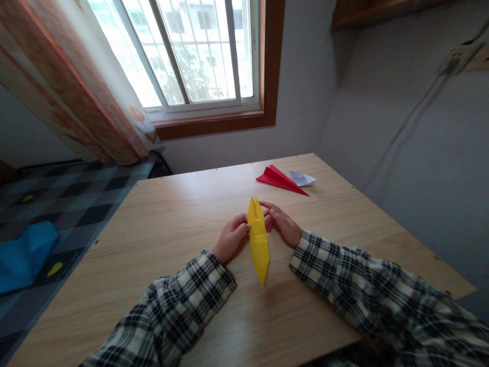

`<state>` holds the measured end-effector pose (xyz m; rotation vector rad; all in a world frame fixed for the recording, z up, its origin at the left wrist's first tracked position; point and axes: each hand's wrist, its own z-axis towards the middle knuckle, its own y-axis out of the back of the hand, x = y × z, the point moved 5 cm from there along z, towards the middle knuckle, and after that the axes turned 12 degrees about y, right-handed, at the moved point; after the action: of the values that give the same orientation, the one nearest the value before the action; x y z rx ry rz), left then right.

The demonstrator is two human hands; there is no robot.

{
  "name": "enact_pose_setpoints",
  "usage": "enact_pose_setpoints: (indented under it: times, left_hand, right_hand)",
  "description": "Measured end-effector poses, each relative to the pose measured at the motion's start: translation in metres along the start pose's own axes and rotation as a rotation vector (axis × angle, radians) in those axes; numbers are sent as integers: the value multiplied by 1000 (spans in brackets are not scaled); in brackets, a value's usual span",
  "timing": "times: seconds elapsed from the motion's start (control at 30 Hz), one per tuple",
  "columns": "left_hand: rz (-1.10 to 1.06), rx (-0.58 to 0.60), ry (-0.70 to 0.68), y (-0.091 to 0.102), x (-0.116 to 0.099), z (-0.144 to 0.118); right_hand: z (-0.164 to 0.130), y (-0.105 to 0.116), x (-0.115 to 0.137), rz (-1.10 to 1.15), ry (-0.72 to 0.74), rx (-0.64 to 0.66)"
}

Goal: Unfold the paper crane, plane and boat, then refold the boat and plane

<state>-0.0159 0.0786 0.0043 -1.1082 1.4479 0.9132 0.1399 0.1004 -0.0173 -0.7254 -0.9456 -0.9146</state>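
Observation:
A piece of yellow folded paper (260, 250) is held above the table, long and narrow, with two points at its far end and one point toward me. My left hand (233, 235) pinches its left edge between thumb and fingers. At the right edge, near the split end, is my right hand (282, 223), its index finger reaching to the paper and its other fingers curled against it. Part of the right fingertips is hidden behind the paper. Beyond my hands lie a red paper plane (280, 179) and a small white paper boat (303, 178).
The wooden table (183, 204) stands near a wall and a window (198, 56). To the left, a checked bed cover (95, 204) carries a blue folded paper (28, 255). A cable (405, 112) hangs from a socket on the right wall.

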Motion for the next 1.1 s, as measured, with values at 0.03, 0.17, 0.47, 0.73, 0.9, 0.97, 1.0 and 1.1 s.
enact_pose_setpoints:
  times: [0.03,0.17,0.47,0.73,0.9,0.97,1.0,1.1]
  left_hand:
    - [-6,8,8,-1,-2,-1]
    - [-29,45,52,-5,-3,-2]
    - [63,13,102,-2,2,-2]
    - [141,-118,26,1,-4,-3]
    - [177,-148,-12,2,-4,-2]
    - [180,-142,-4,3,-2,-1]
    - [182,-138,1,3,-1,0]
    - [178,-131,7,5,1,1]
  right_hand:
    - [0,1,-2,-5,-3,-9]
    - [-1,1,-10,-41,16,0]
    - [-3,3,-4,-152,64,-35]
    - [0,-5,1,-130,37,83]
    - [2,-3,8,-117,-9,69]
    - [3,-3,8,-106,-14,75]
    - [3,-4,8,-95,-15,75]
    - [3,-4,7,-63,-20,64]
